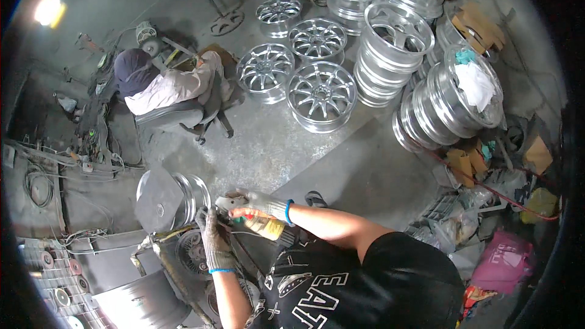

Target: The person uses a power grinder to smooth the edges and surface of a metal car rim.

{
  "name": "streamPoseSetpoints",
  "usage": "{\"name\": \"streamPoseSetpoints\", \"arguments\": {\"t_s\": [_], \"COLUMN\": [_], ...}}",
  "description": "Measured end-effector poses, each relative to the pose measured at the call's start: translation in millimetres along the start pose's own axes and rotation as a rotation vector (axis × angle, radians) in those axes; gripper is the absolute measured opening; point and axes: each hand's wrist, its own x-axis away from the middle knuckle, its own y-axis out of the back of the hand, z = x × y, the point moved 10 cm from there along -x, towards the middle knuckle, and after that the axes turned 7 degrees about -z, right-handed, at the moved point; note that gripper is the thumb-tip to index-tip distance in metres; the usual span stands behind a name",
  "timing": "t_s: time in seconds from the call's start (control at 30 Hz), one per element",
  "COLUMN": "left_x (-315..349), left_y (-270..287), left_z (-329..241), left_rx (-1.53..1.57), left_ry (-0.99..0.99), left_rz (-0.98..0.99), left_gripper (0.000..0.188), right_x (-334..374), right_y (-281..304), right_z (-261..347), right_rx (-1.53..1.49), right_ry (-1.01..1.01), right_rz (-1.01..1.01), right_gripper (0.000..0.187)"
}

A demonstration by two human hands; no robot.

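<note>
My right hand [247, 200], in a grey glove with a blue cuff, is closed around a hand-held object [265, 226] with a yellow and orange body; its exact kind is not clear. Just to the left, my gloved left hand [214, 242] is raised close to the dark front of that object. Its fingers are partly hidden, so their grip does not show. Beyond both hands a shiny metal wheel rim [194, 190] lies on its side on a stand, with a flat grey disc [159, 201] across its left face.
Finished-looking spoked wheels [322, 92] and tall rim stacks [390, 55] stand ahead and right. A co-worker [177, 85] sits on a wheeled chair at the far left. A pipe frame [173, 268] and large drum [143, 301] are near left; bags and cardboard [463, 167] pile up right.
</note>
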Motion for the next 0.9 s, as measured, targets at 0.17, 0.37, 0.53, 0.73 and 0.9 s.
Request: {"name": "streamPoseSetpoints", "arguments": {"t_s": [0.17, 0.37, 0.53, 0.73, 0.9], "left_x": [10, 14, 24, 25, 35], "left_y": [18, 33, 43, 38, 46], "left_z": [2, 1, -5, -8, -10], "left_rx": [0.047, 0.093, 0.118, 0.086, 0.091], "left_ry": [0.014, 0.013, 0.028, 0.005, 0.003], "left_rz": [0.002, -0.090, -0.159, -0.184, -0.220], "left_gripper": [0.028, 0.041, 0.052, 0.045, 0.047], "right_x": [1, 8, -7, -11, 7], "right_y": [-22, -61, -50, -58, -60], "right_z": [-26, -69, -30, -73, -5], "right_rx": [-0.402, -0.878, 0.071, -0.260, 0.084], "right_ry": [-0.293, -0.791, -0.052, -0.414, -0.361], "right_rz": [0.093, 0.219, 0.041, 0.257, 0.120], "right_gripper": [0.059, 0.063, 0.064, 0.058, 0.063]}}
